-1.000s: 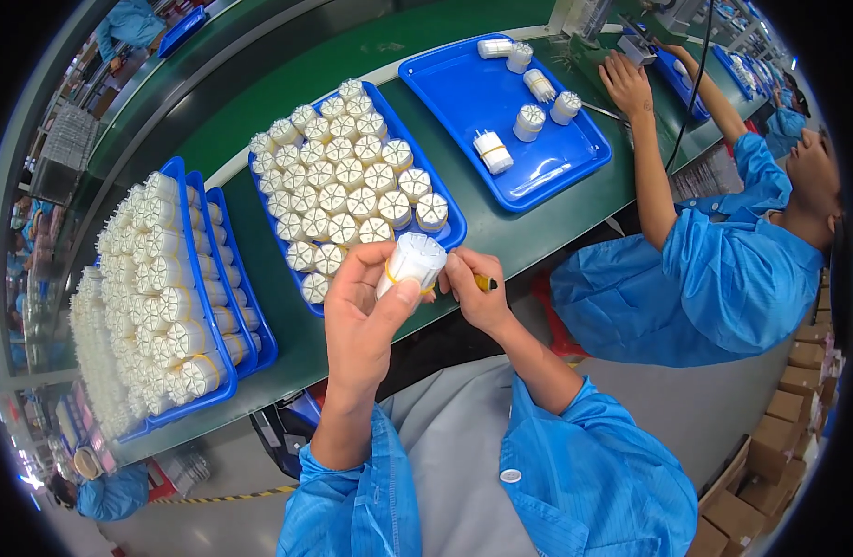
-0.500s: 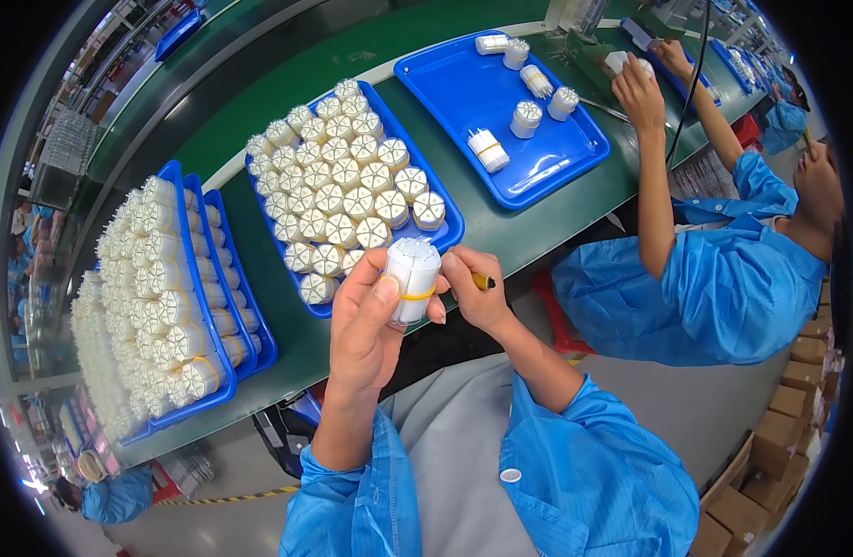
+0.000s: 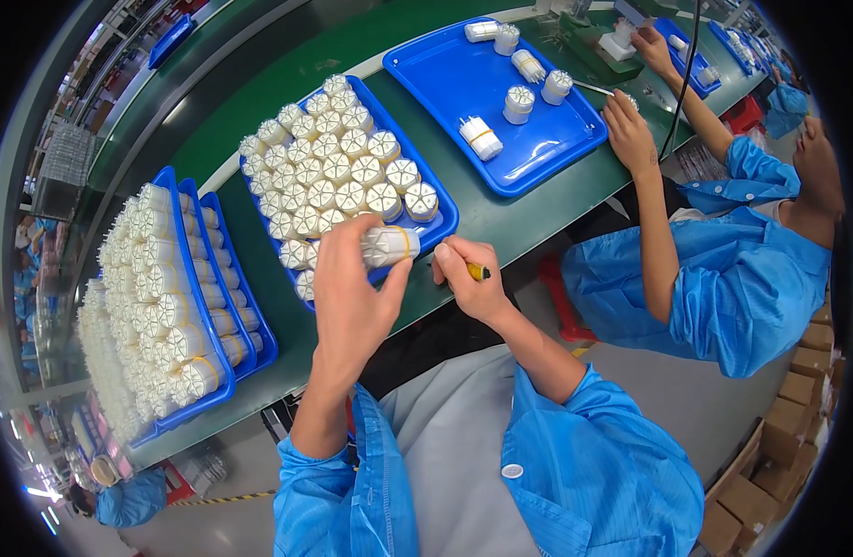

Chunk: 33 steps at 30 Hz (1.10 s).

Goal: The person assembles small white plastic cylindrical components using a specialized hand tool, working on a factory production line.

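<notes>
My left hand point(image 3: 352, 292) grips a white cylindrical bundle point(image 3: 390, 247) with a yellow band round it, tilted onto its side with its ribbed end toward the palm. Close by on the right, my right hand point(image 3: 473, 283) is closed round a marker point(image 3: 479, 272); its yellow and black end shows, and its tip is hard to make out. The marker hand is apart from the bundle. Just beyond both hands lies a blue tray point(image 3: 450, 215) packed with upright white bundles, their ends divided into wedges.
A second blue tray point(image 3: 436, 84) farther right holds several bundles, some upright, some lying. On the left stand stacked blue trays point(image 3: 201, 288) full of bundles. To the right, a co-worker in a blue sleeve point(image 3: 649, 269) handles parts on the green bench point(image 3: 538, 209).
My left hand has turned the bundle from upright to lying sideways and moved it slightly left and away from me. The co-worker's hands have shifted, with one now lower near the tray.
</notes>
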Tool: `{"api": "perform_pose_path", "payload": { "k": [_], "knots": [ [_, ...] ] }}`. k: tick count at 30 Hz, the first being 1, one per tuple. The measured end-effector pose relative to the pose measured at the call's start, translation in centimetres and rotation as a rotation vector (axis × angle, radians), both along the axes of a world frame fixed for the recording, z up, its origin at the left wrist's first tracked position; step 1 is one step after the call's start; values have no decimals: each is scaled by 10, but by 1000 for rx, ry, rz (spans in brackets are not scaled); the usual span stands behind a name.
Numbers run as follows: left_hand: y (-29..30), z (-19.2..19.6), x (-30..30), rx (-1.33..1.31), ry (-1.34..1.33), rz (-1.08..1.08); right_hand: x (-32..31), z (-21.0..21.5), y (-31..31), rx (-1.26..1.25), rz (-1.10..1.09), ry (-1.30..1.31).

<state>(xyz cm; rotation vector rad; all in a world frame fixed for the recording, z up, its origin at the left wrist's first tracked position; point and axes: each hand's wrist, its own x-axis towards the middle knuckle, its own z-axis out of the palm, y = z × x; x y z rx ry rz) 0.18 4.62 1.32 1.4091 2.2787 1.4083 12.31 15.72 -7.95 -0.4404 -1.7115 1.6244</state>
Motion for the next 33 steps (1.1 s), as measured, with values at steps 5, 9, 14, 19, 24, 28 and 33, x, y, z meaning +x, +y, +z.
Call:
{"api": "perform_pose_path", "payload": {
  "k": [5, 9, 14, 19, 24, 28, 33],
  "knots": [
    [18, -10, -4, -196, 496, -40, 1, -2, -1, 7, -4, 12],
    [25, -13, -4, -286, 521, -5, 1, -5, -1, -6, -5, 32],
    [26, -12, -10, -261, 536, -49, -1, -4, 1, 22, -5, 51],
    [32, -18, -13, -302, 565, -65, 0, -5, 2, -4, -1, 60],
    [45, -1, -8, -244, 573, -52, 1, -6, 3, -11, 1, 66],
    [90, 25, -4, -89, 605, -234, 1, -5, 3, -12, 6, 63],
    [173, 1, -22, -137, 782, -441, 1, -4, 2, 11, 4, 39]
  ]
}}
